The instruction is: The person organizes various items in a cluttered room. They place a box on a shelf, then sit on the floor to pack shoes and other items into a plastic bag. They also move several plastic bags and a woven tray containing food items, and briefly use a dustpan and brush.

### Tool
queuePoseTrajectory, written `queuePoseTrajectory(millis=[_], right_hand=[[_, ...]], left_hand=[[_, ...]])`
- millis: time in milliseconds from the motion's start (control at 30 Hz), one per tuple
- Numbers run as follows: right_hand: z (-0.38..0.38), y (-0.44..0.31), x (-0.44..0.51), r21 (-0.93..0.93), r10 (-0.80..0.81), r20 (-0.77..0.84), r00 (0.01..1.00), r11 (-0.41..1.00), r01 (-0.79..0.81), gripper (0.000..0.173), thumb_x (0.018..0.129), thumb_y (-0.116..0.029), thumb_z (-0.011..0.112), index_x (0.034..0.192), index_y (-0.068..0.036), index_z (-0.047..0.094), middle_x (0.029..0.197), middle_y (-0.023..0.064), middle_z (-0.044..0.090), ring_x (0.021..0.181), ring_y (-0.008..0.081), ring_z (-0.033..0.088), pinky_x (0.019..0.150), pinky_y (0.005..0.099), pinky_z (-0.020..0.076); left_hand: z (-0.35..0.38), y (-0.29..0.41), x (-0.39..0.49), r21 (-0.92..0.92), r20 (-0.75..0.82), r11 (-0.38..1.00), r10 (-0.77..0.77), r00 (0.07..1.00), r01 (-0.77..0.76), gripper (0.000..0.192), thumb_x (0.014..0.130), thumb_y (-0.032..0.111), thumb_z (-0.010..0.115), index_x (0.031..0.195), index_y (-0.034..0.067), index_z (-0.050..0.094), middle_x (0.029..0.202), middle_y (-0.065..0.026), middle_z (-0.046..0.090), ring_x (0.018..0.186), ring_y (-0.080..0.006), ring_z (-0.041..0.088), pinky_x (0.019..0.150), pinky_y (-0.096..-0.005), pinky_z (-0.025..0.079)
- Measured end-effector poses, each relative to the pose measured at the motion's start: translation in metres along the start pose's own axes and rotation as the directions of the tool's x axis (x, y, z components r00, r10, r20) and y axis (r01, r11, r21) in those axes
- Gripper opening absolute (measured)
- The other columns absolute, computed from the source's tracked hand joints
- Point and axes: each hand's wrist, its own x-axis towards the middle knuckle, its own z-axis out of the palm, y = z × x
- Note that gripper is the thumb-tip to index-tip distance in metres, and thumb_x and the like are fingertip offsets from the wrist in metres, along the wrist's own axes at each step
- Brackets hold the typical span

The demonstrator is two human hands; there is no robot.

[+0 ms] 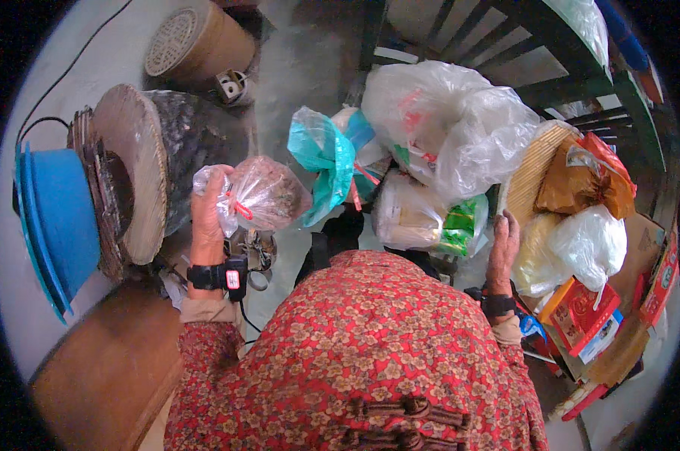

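My left hand (207, 217) grips the gathered neck of a clear plastic bag (269, 194) with brownish contents, tied with a red tie. Beside that bag sits a teal plastic bag (323, 158) with a pinkish-red strip near it. My right hand (503, 245) holds nothing visible; it is next to the rim of a woven tray (534, 169). Left of it lies a clear bag with a white and green package (461, 222). Above is a large translucent plastic bag (452, 118) with red print.
Blue plastic basins (64, 220) and a round woven lid (134, 175) stand at the left. An orange-brown bag (588, 180), a white bag (593, 245) and a red box (582, 315) are at the right. A brown bucket-like container (205, 42) and a power socket (231, 85) are at the upper left.
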Motion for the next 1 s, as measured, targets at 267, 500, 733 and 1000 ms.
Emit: queuePoseTrajectory(millis=[267,500,733,1000], right_hand=[[0.002,-0.048,0.000,0.052,-0.353,-0.118,0.928,0.931,0.361,0.039,0.080,-0.014,0.058,0.116,0.000,0.050,0.109,0.0161,0.055,0.101,0.0270,0.054,0.091,0.0345,0.0406],[-0.003,-0.103,-0.015,0.249,-0.620,0.170,0.766,0.780,0.575,0.053,0.078,-0.017,0.061,0.126,-0.003,0.042,0.115,0.0129,0.051,0.107,0.0224,0.050,0.093,0.0335,0.0373],[-0.013,-0.125,-0.032,0.615,-0.513,0.368,0.776,0.760,0.211,0.077,0.082,-0.041,0.056,0.139,-0.006,0.019,0.131,0.0165,0.039,0.117,0.0267,0.043,0.098,0.0390,0.0352],[-0.016,-0.066,-0.060,0.917,-0.401,0.390,0.829,0.255,-0.308,0.056,0.093,-0.042,0.038,0.137,-0.009,0.029,0.140,0.0075,0.032,0.127,0.0213,0.034,0.107,0.0375,0.0241]], left_hand=[[0.007,0.119,-0.036,-0.227,0.292,0.924,0.365,0.884,-0.307,0.021,0.094,0.021,0.038,0.103,0.003,0.047,0.070,0.0004,0.040,0.058,-0.0092,0.037,0.059,-0.0223,0.032],[0.044,0.236,-0.034,-0.426,0.703,0.885,0.454,0.547,-0.188,0.018,0.098,0.023,0.032,0.090,0.010,0.042,0.065,0.0016,0.034,0.056,-0.0076,0.033,0.072,-0.0267,0.036],[0.188,0.246,-0.055,-0.378,0.801,0.878,0.470,0.372,-0.295,0.024,0.098,0.026,0.030,0.092,0.009,0.046,0.052,0.0045,0.040,0.049,-0.0060,0.039,0.078,-0.0275,0.039],[0.340,0.158,-0.123,-0.259,0.941,0.965,0.245,0.234,0.031,0.034,0.096,0.037,0.037,0.098,0.006,0.050,0.048,0.0025,0.037,0.038,-0.0057,0.030,0.036,-0.0219,0.022]])
